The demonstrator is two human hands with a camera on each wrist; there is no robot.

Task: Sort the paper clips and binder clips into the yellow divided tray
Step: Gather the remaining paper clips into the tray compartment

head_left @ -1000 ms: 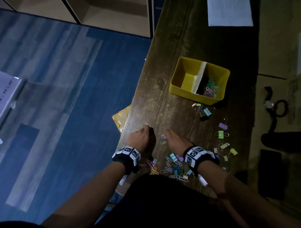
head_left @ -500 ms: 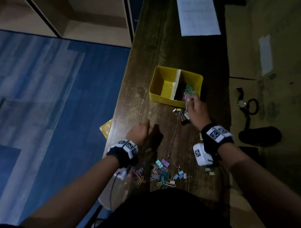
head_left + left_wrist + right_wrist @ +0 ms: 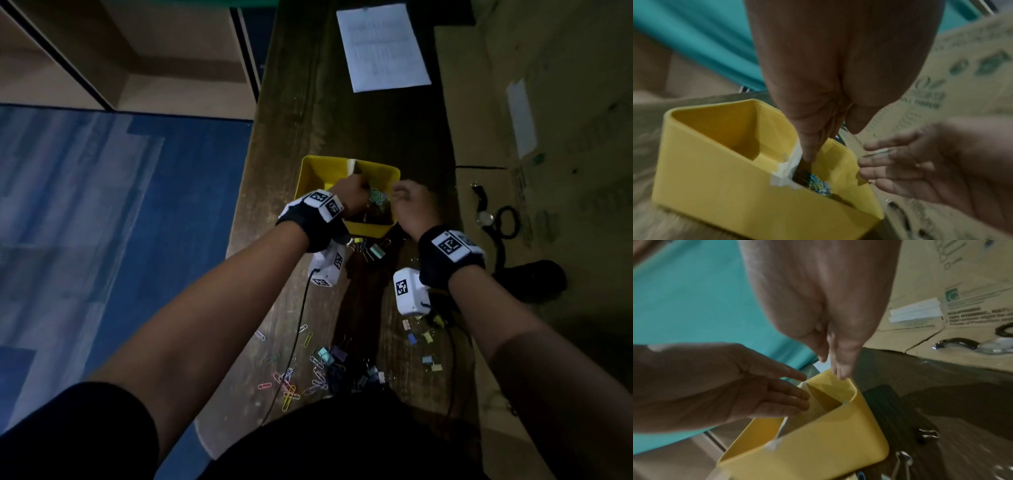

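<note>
Over the yellow divided tray, both your hands, left hand and right hand, hover loosely open and empty; loose paper clips lie well behind your wrists, nearer your body.

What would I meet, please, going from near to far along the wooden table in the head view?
Loose paper clips → small binder clips just before the tray → yellow divided tray, with both hands, left and right, over it → bare tabletop → white printed sheet.
</note>
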